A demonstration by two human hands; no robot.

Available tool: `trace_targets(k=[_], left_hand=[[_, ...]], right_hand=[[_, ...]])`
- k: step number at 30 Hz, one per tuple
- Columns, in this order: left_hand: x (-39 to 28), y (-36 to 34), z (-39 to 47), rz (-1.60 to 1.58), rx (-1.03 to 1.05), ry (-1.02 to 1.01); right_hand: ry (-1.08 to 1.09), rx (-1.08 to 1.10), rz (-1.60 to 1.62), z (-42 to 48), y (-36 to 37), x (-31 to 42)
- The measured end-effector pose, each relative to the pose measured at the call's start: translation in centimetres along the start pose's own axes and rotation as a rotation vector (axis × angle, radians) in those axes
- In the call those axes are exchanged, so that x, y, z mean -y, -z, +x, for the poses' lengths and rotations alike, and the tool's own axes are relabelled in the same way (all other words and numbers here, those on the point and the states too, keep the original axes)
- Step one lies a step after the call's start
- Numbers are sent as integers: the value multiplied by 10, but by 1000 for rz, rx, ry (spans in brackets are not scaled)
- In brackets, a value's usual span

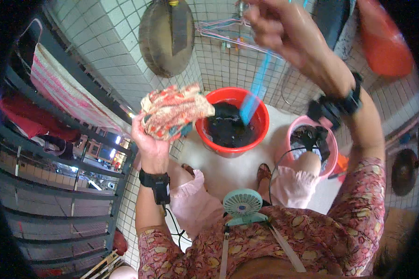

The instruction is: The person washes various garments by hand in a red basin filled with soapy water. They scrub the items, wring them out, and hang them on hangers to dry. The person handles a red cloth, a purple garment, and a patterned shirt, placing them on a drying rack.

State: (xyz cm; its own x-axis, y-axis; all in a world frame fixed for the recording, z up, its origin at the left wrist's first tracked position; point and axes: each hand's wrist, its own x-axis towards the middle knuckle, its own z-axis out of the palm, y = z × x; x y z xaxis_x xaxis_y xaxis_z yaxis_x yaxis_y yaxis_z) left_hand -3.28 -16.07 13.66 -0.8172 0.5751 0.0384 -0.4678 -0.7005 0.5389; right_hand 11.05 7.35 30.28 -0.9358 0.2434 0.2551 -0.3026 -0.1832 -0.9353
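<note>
My left hand (153, 142) holds up a folded patterned cloth (178, 111) in cream and red with some dark green. The cloth is beside the rim of a red plastic basin (233, 150), which holds dark cloth (227, 127) in water. My right hand (276, 31) is raised at the top, blurred, with its fingers curled near a metal fitting (243, 7) and several wire clothes hangers (227, 29). Whether it grips anything is unclear. A blurred light-blue strip (255, 94), perhaps a hose, hangs down into the red basin.
A pink bucket (331, 148) with dark and pale cloth stands by my right knee. A round, dark pan-like object (166, 42) hangs on the tiled wall. Left is a metal railing (66, 195) with a pink-and-white towel (70, 94). A small green fan (243, 205) hangs at my chest.
</note>
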Motion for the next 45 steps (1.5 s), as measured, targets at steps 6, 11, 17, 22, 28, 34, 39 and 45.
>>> trace_targets(k=[6,11,17,22,28,34,39,45], left_hand=[[20,-27,-3,-21,67,-8],[42,-49,-31,88,160,46],[40,-70,-53,309,401,66],[13,-77,-36,488,317,-77],[-20,-84,-13,356,332,-38],[-20,-90,-17,648,312,-243],[-60,-62,-14,288,416,-155],[-88,-77,0,255,393,-224]], right_hand=[[-35,-310,-421,-96,-17,-62],[-96,-196,-366,-90,11,-124],[25,-86,-258,-82,-27,-133],[7,-150,-466,-64,-14,-119],[-2,-98,-429,-75,-29,-114],[76,-22,-88,-58,-34,-138],[-25,-141,-810,-59,29,-129],[-263,-42,-445,-107,25,-124]])
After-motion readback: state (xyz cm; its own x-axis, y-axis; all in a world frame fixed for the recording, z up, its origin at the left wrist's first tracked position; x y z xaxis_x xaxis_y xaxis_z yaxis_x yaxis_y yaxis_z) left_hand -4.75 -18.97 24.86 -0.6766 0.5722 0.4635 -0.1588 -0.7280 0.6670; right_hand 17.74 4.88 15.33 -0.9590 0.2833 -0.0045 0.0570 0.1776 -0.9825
